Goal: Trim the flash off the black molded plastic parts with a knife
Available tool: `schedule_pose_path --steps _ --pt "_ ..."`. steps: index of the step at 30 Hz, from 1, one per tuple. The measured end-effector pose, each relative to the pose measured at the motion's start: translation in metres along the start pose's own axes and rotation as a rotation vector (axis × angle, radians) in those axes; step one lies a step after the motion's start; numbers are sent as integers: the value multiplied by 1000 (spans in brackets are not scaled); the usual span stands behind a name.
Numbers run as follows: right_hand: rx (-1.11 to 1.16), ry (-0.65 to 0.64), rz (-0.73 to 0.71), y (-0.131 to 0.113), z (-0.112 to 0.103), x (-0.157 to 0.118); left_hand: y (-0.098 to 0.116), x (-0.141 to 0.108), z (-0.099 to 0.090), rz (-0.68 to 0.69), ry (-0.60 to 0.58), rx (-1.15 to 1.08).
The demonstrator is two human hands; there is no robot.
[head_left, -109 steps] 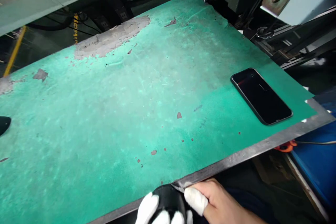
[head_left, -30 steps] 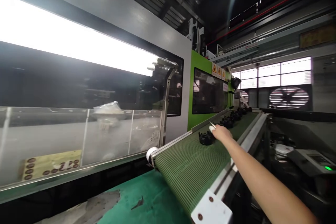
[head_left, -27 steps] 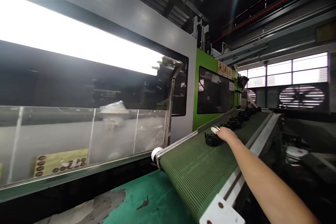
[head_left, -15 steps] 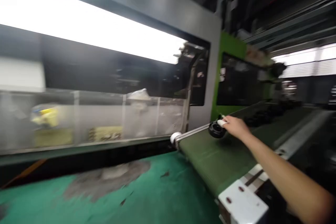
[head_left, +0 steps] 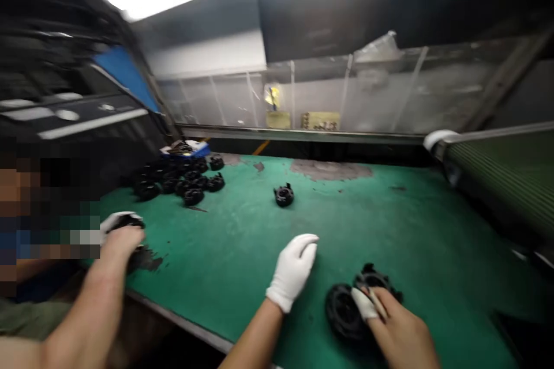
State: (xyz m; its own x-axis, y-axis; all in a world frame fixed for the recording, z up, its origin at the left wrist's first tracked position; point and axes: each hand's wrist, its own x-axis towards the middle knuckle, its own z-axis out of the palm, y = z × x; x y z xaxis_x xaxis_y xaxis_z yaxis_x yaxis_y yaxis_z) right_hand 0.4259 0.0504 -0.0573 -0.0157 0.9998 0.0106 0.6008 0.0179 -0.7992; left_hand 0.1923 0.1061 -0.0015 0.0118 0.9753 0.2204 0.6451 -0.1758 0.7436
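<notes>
My left hand (head_left: 293,272), in a white glove, hovers above the green tabletop (head_left: 234,242) with its fingers drawn together and nothing visible in them. At the lower right my right hand (head_left: 400,323), with white covering on a fingertip, is closed at two black round parts, one on the left (head_left: 344,308) and one behind (head_left: 376,278). A thin light stick-like item (head_left: 378,304) lies between its fingers. Blur hides the exact grip. Another black round part (head_left: 284,195) sits alone near the table's middle.
Several black parts (head_left: 193,193) cluster at the back left beside a blue tray (head_left: 201,150). A co-worker's arm (head_left: 101,282) and gloved hand (head_left: 113,222) are at a black part on the left. A green conveyor (head_left: 511,167) stands right, a clear barrier (head_left: 320,89) behind.
The view has swung left from the conveyor to the table. My right hand has left the conveyor and is over the table with black parts. My gloved left hand and the co-worker have come into view.
</notes>
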Motion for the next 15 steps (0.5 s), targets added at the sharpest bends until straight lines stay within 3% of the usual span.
schedule_pose_path --steps 3,7,10,15 --pt "261 100 200 2 -15 -22 1 -42 -8 -63 -81 -108" --pt "682 242 477 20 -42 -45 15 -79 9 -157 -166 -102" --pt "892 224 509 25 -47 -54 25 -90 32 -141 -161 42" --pt "891 222 496 13 -41 -56 26 -88 55 -35 4 121"
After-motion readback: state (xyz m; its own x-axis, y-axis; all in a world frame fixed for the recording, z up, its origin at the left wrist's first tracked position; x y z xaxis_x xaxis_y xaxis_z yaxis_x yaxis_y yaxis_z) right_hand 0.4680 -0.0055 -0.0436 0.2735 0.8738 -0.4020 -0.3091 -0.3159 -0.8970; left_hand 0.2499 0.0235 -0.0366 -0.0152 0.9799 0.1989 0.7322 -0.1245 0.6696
